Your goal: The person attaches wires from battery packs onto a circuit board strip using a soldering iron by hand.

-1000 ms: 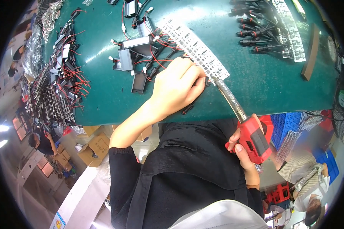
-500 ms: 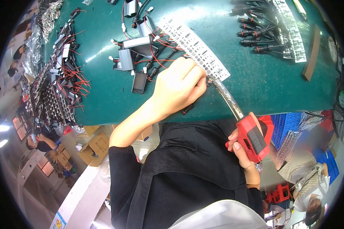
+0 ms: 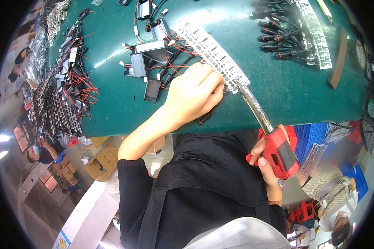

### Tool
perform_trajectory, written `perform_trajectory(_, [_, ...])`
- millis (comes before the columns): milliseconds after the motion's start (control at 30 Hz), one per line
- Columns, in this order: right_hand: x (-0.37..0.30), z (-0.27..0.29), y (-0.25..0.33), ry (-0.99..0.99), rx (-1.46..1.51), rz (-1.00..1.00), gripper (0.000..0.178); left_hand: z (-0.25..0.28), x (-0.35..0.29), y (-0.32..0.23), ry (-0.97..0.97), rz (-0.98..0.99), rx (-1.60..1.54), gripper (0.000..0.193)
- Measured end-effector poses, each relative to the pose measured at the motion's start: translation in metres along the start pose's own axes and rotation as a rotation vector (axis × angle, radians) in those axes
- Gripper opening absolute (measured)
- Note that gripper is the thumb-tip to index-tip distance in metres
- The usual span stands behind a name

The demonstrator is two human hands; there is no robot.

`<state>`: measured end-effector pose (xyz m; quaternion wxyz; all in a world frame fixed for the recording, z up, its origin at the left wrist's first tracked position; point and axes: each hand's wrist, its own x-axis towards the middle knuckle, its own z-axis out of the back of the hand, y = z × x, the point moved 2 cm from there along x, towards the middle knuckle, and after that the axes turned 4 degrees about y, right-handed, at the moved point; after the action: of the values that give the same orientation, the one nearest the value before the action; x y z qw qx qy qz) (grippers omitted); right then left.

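My left hand (image 3: 195, 91) rests, fingers pinched together, on the near end of a white perforated circuit board panel (image 3: 210, 47). Its fingertips hide what they hold. From beneath that hand a black cable connector (image 3: 204, 120) pokes out. My right hand (image 3: 267, 171) is wrapped round the handle of a red soldering gun (image 3: 281, 154) at the table's front edge. The gun's long metal barrel slants up and left, its tip close to the panel's near end, just right of my left fingertips. Whether the tip touches the panel I cannot tell.
Black plastic housings (image 3: 156, 50) with red wires lie beyond my left hand. More wired housings and strips (image 3: 66, 83) line the table's left. Black connector cables (image 3: 278, 37) on a second panel (image 3: 318, 35) and a brown bar (image 3: 338, 58) lie at the right.
The soldering gun has shifted right with my right hand, its tip drawing a little away from my left fingertips. My left hand stays in place.
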<state>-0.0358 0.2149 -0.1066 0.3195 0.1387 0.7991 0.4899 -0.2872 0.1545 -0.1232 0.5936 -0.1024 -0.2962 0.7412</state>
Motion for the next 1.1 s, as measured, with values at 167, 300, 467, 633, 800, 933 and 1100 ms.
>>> perform_trajectory(167, [-0.001,0.000,0.003,-0.018,-0.018,-0.037,0.082,0.000,-0.006,0.002,-0.010,-0.023,-0.011,0.015])
perform_trajectory(300, [-0.001,0.003,0.005,-0.110,0.062,0.007,0.085,0.004,-0.017,0.002,-0.035,-0.057,-0.001,0.019])
perform_trajectory(467, [0.021,0.004,0.018,-0.128,0.051,0.183,0.064,0.014,-0.039,0.007,0.017,-0.146,0.054,0.022])
perform_trajectory(633, [0.032,0.000,0.030,-0.214,0.085,0.317,0.047,0.047,-0.062,0.007,0.274,-0.093,0.060,0.018])
perform_trajectory(800, [0.057,0.015,0.032,0.006,0.301,0.469,0.083,0.061,-0.081,-0.019,0.076,-0.015,0.055,0.035])
perform_trajectory(933, [0.092,0.041,0.028,0.206,0.676,0.477,0.072,0.010,-0.063,-0.040,0.154,0.090,0.192,0.066])
perform_trajectory(1100, [0.116,0.058,0.022,0.329,0.842,0.557,0.065,0.006,-0.109,-0.031,0.118,-0.035,0.382,0.037])
